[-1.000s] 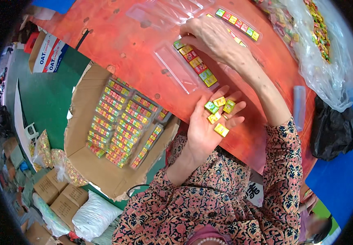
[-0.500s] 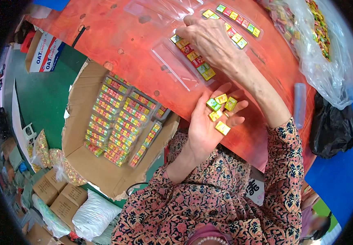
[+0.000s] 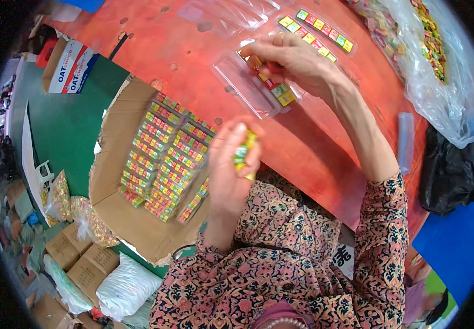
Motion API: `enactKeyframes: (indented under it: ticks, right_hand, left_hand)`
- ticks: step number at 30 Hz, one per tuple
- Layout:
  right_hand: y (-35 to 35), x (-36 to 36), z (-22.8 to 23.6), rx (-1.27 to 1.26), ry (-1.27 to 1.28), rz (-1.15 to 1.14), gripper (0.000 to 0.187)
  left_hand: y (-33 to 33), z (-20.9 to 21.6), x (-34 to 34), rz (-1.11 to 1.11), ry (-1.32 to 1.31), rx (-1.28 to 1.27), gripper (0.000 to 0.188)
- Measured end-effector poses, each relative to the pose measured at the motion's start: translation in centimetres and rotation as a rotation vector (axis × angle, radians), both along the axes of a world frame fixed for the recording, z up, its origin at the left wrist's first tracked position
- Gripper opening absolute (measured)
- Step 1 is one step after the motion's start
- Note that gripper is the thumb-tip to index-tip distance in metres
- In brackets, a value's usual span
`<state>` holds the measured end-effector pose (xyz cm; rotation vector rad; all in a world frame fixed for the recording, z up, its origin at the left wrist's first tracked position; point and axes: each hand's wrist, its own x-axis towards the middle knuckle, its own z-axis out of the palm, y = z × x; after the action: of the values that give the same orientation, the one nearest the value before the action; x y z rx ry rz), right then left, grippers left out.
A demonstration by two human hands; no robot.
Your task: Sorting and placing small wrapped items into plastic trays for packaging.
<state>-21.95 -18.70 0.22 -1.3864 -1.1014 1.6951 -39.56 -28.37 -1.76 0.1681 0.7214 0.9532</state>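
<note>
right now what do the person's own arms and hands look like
The left sleeve and right sleeve share an ornate scrolling print in pink, dark and cream. The left hand, motion-blurred, and the right hand are both ungloved.

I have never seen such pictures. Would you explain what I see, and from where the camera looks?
There is no machine; a person works barehanded. A fisheye camera worn on the head looks down, so straight edges bend. The left hand, blurred, curls around small yellow and green blocks. The right hand is over a row of coloured blocks beside a clear plastic lid; whether it grips one is unclear. On the red table lie two more rows of blocks and a clear bag of small pieces.
</note>
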Motion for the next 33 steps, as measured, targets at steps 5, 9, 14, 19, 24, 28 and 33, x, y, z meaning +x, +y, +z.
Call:
enactKeyframes:
  ticks: [5,9,14,19,24,28,33]
  right_hand:
    - [-0.9,-1.9,-0.6,0.080,-0.019,-0.002,0.019]
    - [-1.4,-3.2,-1.0,0.301,-0.336,-0.069,0.019]
    - [-2.2,-4.4,-2.2,0.631,-0.554,-0.178,0.013]
    - [-2.3,-5.6,-2.6,0.756,-0.920,-0.062,0.018]
    - [-2.6,-5.2,-2.4,0.870,-1.081,-0.093,0.021]
    - [-2.5,-3.8,-0.2,0.088,-0.104,-0.211,0.028]
    - [-3.2,-1.9,-0.1,-0.124,0.429,-0.295,0.026]
  left_hand:
    - [3.1,-1.0,-2.2,0.116,0.337,0.198,0.016]
    - [3.9,-1.4,-1.7,0.078,0.410,0.248,0.018]
    - [4.2,-1.8,-1.4,0.066,0.423,0.310,0.021]
    - [4.1,-1.7,-1.4,0.090,0.422,0.293,0.021]
    - [4.4,-1.7,-1.3,0.092,0.430,0.272,0.022]
    - [5.1,-2.4,-3.1,0.097,0.121,0.133,0.033]
    - [5.5,-2.6,-3.5,0.062,-0.089,0.065,0.038]
